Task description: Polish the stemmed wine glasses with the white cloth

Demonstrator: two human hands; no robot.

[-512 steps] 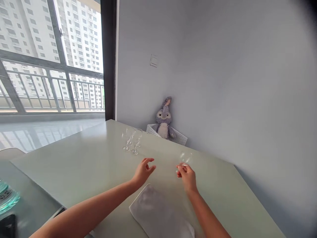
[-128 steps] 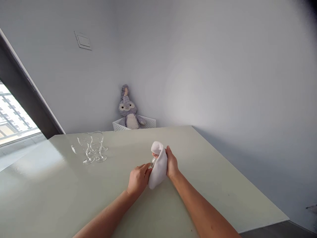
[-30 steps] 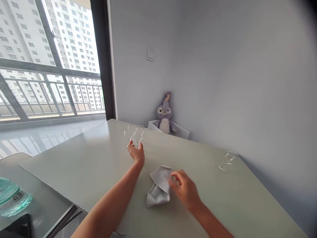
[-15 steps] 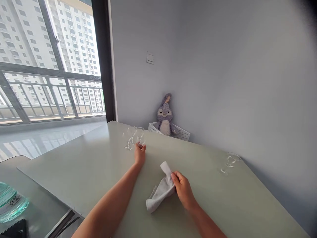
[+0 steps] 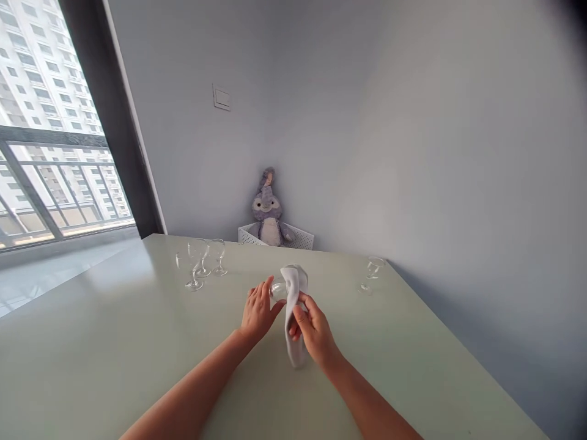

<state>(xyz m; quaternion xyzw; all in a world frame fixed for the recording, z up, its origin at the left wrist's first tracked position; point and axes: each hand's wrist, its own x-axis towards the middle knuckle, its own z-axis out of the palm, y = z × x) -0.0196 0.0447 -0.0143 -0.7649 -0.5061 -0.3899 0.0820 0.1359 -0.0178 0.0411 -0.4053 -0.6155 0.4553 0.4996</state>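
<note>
Between my two hands a clear wine glass (image 5: pixel 277 289) is held above the table, partly hidden by a white cloth (image 5: pixel 292 305). My left hand (image 5: pixel 258 310) is closed round the glass from the left. The cloth is pinched in my right hand (image 5: pixel 313 330), pressed against the right part of the glass, and its loose end hangs down. Several clear glasses (image 5: pixel 194 269) stand upright in a group at the back left of the table. One more glass (image 5: pixel 369 275) stands at the back right.
The pale green table (image 5: pixel 137 354) meets a grey wall at its back and right. Behind it a plush rabbit (image 5: pixel 269 214) sits in a white perforated basket (image 5: pixel 302 239). A window with railings is at the left.
My left hand has come back from the glass group to the cloth, now with a glass in it. My right hand has raised the cloth to that glass. The view has turned right.
</note>
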